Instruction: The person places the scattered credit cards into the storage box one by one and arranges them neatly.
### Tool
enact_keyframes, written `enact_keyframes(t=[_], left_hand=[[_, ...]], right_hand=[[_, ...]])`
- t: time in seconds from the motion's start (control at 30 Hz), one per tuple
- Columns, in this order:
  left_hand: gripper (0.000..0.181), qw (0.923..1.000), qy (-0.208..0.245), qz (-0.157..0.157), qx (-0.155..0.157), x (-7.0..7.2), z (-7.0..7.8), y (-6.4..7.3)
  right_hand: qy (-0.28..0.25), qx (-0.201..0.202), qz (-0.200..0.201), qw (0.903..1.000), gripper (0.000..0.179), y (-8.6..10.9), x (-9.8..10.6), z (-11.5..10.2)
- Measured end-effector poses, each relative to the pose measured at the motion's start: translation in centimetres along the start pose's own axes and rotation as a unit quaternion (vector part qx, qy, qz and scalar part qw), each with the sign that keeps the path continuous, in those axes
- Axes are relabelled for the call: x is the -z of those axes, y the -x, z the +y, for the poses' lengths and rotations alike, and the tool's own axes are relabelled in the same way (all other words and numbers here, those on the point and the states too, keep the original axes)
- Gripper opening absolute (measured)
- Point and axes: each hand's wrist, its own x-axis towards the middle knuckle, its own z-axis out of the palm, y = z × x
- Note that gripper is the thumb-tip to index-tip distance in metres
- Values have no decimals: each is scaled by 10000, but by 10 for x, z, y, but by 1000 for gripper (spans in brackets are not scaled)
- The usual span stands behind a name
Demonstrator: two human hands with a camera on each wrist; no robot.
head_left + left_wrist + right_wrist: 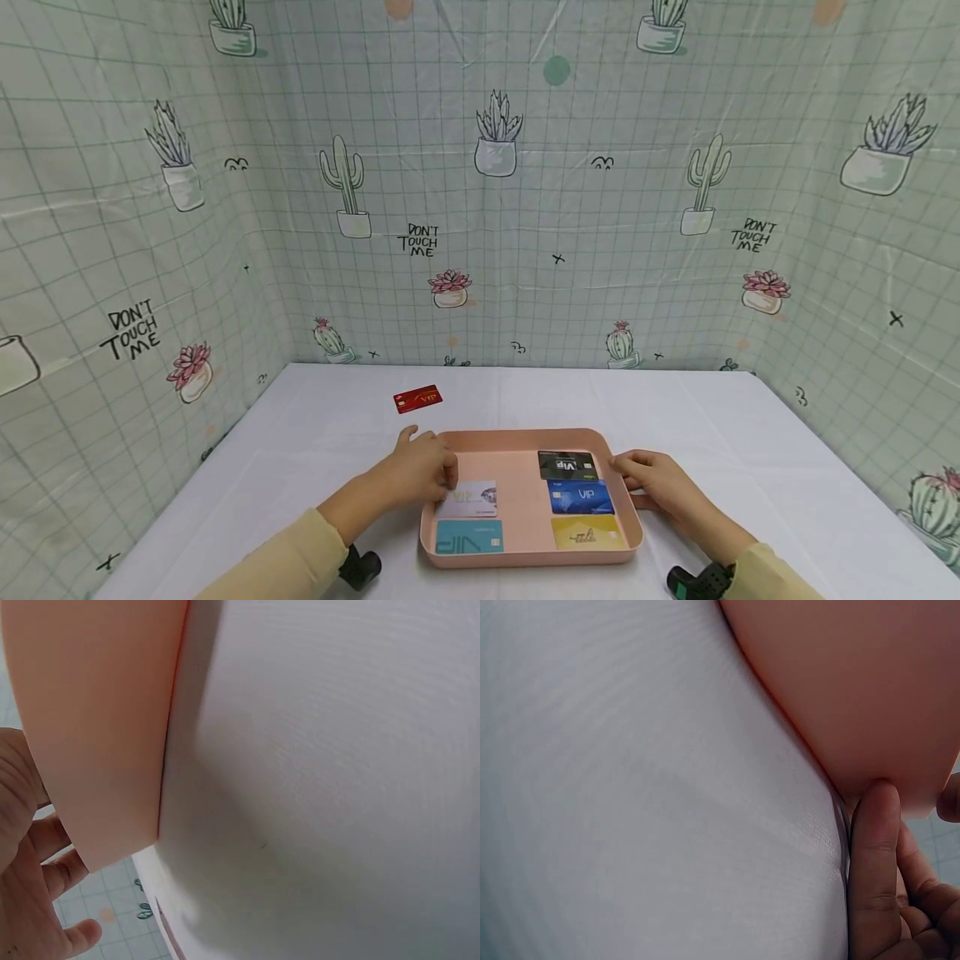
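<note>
A shallow pink tray (517, 560) stands on the table between my hands. Over its left wall reaches my left hand (423, 467), fingers curled down on the upper left part of a white VIP card (474, 500); the fingertips are partly hidden. In the left wrist view, the tray's wall (97, 735) covers those fingers. At the tray's right wall, my right hand (663, 479) grips the rim, one finger (876, 825) lying against the outer side. A teal VIP card (469, 537) lies below the white one. Black (567, 466), blue (581, 497) and yellow (587, 533) cards line the right side.
A red VIP card (417, 399) lies on the white tabletop (660, 408) beyond the tray's far left corner. A cactus-print cloth (495, 208) hangs behind and along both sides of the table. Each wrist wears a dark strapped device.
</note>
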Motion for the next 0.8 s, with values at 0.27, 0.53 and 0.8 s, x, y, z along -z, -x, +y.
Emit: enact_keyframes(t=[0.27, 0.53, 0.8], left_hand=[[23, 9998, 18, 168, -119, -2, -2, 1], [20, 9995, 275, 155, -43, -3, 0, 4], [25, 9991, 364, 199, 4, -2, 2, 6]], right_hand=[[-34, 50, -26, 10000, 50, 0, 0, 1], [-41, 119, -103, 9999, 52, -1, 1, 3], [-6, 65, -60, 10000, 51, 0, 0, 2]])
